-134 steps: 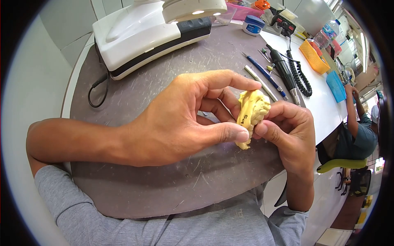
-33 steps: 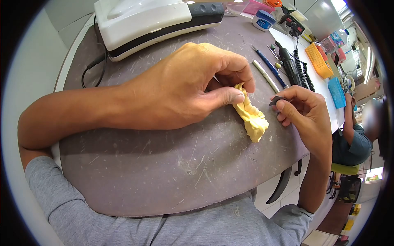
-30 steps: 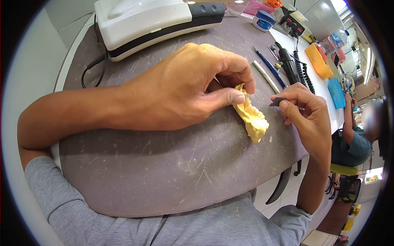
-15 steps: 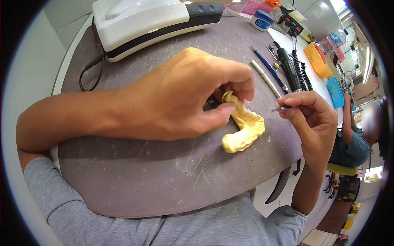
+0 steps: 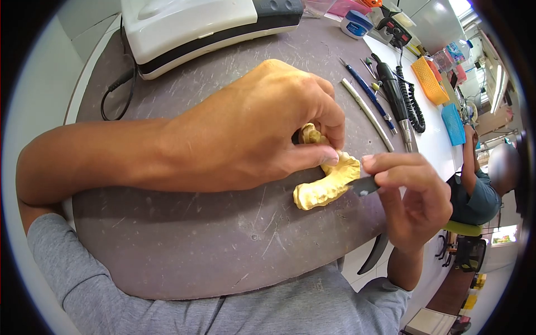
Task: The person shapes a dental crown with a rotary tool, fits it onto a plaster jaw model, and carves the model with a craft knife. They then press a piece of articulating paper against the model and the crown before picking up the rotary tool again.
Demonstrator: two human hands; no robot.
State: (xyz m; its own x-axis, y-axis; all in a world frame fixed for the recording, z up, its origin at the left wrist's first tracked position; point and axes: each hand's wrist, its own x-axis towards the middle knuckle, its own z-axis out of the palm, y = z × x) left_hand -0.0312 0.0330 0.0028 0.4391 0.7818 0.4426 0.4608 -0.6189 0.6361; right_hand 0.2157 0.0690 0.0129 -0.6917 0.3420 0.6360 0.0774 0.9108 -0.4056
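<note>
Beyond the curved front edge of the scratched brown bench mat [image 5: 184,240], a broad stretch of surface lies before the cast, leaving both wrists room to turn. The left hand [image 5: 273,123] grasps a yellow dental cast [image 5: 324,191] by one arm of its horseshoe, probably to steady it and leave the rest exposed; whether it rests on the mat I can't tell. From the opposite side, the right hand [image 5: 413,192] pinches a dark flat strip [image 5: 364,186] in its fingertips, tip at the cast's outer rim — contact is hard to judge. Past them lie a white stick [image 5: 366,113], a blue pen [image 5: 365,86] and a black rotary handpiece [image 5: 392,89], likely kept within reach, though they hem that side. A white desktop machine [image 5: 192,28] bounds the back left — then a blue-lidded jar [image 5: 356,25], orange basket [image 5: 429,80], blue basket [image 5: 453,124] and another person [image 5: 475,190].
</note>
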